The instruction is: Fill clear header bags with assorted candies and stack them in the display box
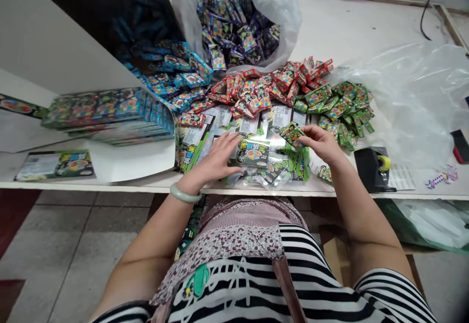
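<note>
My right hand (322,143) pinches a small green candy box (292,135) between thumb and fingers, above the printed plastic packets. Spread out flat, my left hand (219,159) lies at the left edge of a black printed packet (252,154) and holds nothing in its fingers. More clear packets with black and green print (273,170) overlap under and around it. Behind them are a heap of red boxes (256,93) and, to the right, a heap of green boxes (344,103).
A clear bag (293,15) of purple boxes stands at the back. Blue boxes (183,76) spill from a tipped white carton (73,34). Stacked filled packets (106,110) lie left. A black tape dispenser (368,169) sits right, near the table edge (110,187), below a plastic sheet (414,98).
</note>
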A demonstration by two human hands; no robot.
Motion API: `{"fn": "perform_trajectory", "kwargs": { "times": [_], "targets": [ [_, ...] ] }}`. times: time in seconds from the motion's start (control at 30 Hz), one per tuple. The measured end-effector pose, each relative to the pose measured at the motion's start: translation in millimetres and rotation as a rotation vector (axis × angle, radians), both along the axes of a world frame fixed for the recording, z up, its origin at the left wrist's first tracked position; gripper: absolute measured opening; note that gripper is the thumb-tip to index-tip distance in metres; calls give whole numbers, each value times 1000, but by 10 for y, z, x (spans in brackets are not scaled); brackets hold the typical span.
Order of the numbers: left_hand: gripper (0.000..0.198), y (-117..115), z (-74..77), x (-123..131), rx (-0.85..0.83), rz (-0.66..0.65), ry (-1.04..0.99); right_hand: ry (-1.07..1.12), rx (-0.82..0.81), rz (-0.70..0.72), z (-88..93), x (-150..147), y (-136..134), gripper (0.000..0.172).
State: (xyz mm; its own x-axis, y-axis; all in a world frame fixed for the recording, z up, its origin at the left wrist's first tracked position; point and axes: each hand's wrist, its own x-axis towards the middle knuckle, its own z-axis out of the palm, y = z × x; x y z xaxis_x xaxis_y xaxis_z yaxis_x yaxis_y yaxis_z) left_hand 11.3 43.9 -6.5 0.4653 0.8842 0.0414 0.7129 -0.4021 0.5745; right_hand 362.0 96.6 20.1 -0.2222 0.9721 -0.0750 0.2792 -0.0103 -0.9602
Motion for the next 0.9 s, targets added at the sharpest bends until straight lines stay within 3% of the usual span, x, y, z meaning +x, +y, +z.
{"fn": "perform_trajectory", "kwargs": {
  "times": [0.13, 0.2, 0.3, 0.47, 0.57, 0.63, 0.8, 0.9],
  "targets": [
    [97, 163, -44, 91, -120, -155, 112, -283, 385, 73, -94, -33, 28, 16],
    [93, 218, -74, 109, -119, -185, 140, -404, 497, 170, -169, 5, 42, 21],
    [88, 249, -88, 113, -66, -191, 126, -520, 504, 253, -265, 124, 12, 31],
    [96, 206, 15, 113, 22, -108, 77, -614, 472, 108, -291, 192, -147, 36],
    [99, 177, 80, 131, 69, -68, 39, -715, 410, 132, -306, 66, -163, 73],
    [98, 159, 96, 133, 88, -76, 21, -751, 378, 151, -315, -17, -137, 77],
    [101, 94, 74, 65, 103, -68, -23, -547, 464, 167, -100, -75, -194, 65],
    [101, 69, 67, 37, 85, -81, -79, -426, 503, 368, 160, -108, -303, 68]
  ]
}}
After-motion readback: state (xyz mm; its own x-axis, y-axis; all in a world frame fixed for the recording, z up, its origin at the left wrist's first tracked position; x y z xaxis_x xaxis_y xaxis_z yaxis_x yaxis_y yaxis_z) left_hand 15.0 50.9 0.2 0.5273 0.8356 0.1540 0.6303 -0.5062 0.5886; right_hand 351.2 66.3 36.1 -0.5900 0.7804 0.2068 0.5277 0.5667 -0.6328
